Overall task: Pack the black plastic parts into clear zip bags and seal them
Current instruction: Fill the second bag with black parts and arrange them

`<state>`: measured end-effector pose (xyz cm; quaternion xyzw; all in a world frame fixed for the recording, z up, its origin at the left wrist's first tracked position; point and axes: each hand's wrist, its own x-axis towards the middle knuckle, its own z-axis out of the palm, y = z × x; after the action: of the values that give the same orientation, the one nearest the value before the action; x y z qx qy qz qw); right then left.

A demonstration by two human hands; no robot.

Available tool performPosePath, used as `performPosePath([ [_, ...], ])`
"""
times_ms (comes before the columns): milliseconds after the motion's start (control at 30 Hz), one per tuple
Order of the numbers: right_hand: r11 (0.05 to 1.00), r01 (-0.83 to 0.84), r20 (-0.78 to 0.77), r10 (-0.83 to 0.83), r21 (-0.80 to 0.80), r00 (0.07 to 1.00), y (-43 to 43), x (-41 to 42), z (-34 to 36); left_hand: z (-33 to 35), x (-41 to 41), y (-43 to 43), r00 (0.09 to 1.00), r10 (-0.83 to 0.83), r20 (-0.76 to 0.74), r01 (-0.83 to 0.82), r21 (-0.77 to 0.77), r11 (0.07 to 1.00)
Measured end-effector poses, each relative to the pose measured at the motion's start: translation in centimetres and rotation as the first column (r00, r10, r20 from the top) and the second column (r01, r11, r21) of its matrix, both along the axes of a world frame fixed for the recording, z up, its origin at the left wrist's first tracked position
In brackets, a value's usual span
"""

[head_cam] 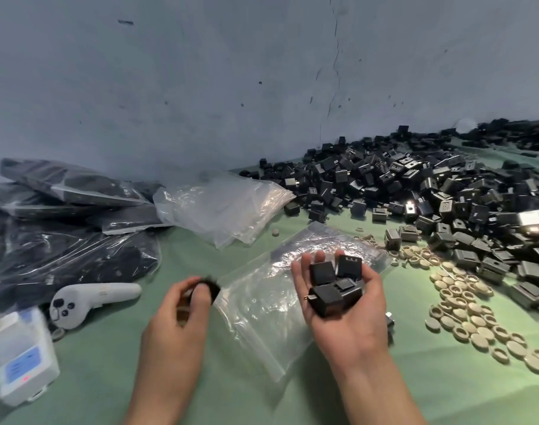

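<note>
My right hand [351,317] is palm up above a clear zip bag [262,305] lying flat on the green table. Three black plastic parts [335,283] sit in its cupped palm, fingers curled round them. My left hand [179,314] is left of the bag and pinches one blurred black part [207,288] at the bag's left edge. A large heap of loose black parts [415,191] covers the table's right and back.
Filled, dark bags [62,216] are stacked at the left. A bundle of empty clear bags [222,207] lies in the middle back. Beige round caps [470,308] are scattered at the right. A white controller [87,299] and a white device [19,357] sit front left. A wall stands behind.
</note>
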<state>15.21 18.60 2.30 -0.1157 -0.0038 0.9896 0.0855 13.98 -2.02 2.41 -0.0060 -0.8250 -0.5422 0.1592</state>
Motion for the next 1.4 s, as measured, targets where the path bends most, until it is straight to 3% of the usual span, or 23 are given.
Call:
performPosePath([
  [67,0.999,0.049,-0.003,-0.048,0.008,0.999,0.9,-0.1,0.1,-1.8,0.3,-1.5,0.989,0.061,0.138,-0.027,-0.236,0.971],
  [167,0.995,0.095,-0.004,-0.095,0.016,0.995,1.9,-0.5,0.3,-2.7,0.8,-0.9,0.990,-0.015,0.138,0.074,-0.429,0.900],
  [467,0.986,0.166,0.007,-0.166,0.022,0.986,3.8,-0.3,0.3,-3.4,1.0,0.3,0.958,-0.269,0.099,0.283,-0.480,0.830],
  [633,0.984,0.177,0.009,-0.178,0.034,0.984,4.3,-0.4,0.3,-3.5,1.2,-0.4,0.951,-0.296,-0.086,0.209,-0.528,0.823],
  [700,0.985,0.170,0.008,-0.170,0.033,0.985,4.6,-0.5,0.2,-3.6,1.6,-1.0,0.921,-0.379,-0.085,0.256,-0.601,0.757],
  [800,0.985,0.169,0.000,-0.169,0.026,0.986,4.8,-0.5,0.3,-3.7,1.3,-1.2,0.877,-0.478,0.043,0.361,-0.715,0.599],
  [900,0.985,0.169,0.004,-0.169,0.022,0.986,4.7,-0.6,0.3,-3.1,0.3,0.2,0.862,-0.498,0.089,0.382,-0.761,0.524],
  [1133,0.984,0.179,0.002,-0.179,0.022,0.984,4.7,-0.6,0.1,-3.2,-3.2,3.7,0.876,-0.450,0.172,0.420,-0.731,0.538],
  [1333,0.989,0.140,0.002,-0.140,0.041,0.990,4.1,-1.0,-0.2,-4.9,-7.8,5.6,0.924,-0.362,0.122,0.262,-0.892,0.369],
  [1400,0.991,0.127,0.005,-0.127,0.043,0.992,3.8,-1.1,-0.2,-5.4,-7.6,5.3,0.904,-0.412,0.110,0.300,-0.851,0.431],
])
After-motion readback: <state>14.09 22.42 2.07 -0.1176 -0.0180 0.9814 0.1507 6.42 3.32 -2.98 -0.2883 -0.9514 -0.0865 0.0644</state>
